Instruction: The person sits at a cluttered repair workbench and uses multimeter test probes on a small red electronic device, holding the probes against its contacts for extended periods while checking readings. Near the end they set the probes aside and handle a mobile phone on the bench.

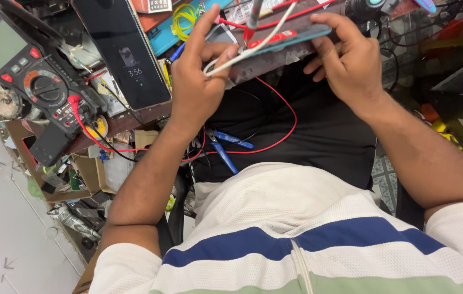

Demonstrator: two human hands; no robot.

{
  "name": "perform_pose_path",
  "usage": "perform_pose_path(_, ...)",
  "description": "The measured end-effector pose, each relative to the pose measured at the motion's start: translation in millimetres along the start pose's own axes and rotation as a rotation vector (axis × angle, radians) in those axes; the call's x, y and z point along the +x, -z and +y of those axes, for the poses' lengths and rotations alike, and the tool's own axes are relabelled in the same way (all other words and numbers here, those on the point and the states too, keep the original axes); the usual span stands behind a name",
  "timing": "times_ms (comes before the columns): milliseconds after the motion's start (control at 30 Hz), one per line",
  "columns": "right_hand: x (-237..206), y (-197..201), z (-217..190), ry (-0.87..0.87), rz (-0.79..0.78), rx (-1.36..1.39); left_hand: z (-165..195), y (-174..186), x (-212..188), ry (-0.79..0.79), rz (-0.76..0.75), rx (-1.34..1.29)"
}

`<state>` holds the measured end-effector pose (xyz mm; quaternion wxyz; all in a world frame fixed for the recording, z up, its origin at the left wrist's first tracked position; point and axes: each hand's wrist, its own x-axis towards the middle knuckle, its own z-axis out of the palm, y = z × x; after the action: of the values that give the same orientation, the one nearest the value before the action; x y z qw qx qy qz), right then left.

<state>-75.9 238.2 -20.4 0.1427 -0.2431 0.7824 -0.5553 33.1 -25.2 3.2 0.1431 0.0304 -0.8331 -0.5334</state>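
A cluttered dark workbench (133,121) runs across the top of the view, its near edge over the person's lap. At that near edge both hands grip a flat teal-edged phone-like device (291,39) held edge-on. The right hand (345,62) clamps its right end, thumb on top and fingers curled below. The left hand (198,81) steadies the left end, forefinger raised, with a white cable (247,50) looped through its fingers.

A red strip lies on the device's upper face and red wires run to it; the work looks to be in its middle, with the device still in hand and wired, nothing set down.

At the bench's left end lies a large black and red multimeter (30,71), its red lead (275,103) drooping off the edge. Beside it rests a black smartphone with a lit screen (125,51). Blue-handled pliers (226,146) hang below the edge. A coil of yellow wire (183,17) sits at the far edge. Cardboard boxes (87,174) are stacked under the left end, their labels too small to tell.
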Motion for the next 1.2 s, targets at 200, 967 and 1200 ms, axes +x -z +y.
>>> perform_pose_path(200,1.2,-1.3,3.3,-0.079,0.038,0.115,-6.0,-2.9,1.8,0.016,0.046,-0.061)
perform_pose_path(967,-17.6,16.4,-14.2,0.276,0.15,-0.253,-4.6,-0.6,-4.7,-0.036,0.09,0.089)
perform_pose_path(1200,-7.4,4.1,-27.3,0.434,-0.138,-0.486,-5.9,-5.8,-11.8,-0.263,0.28,0.252)
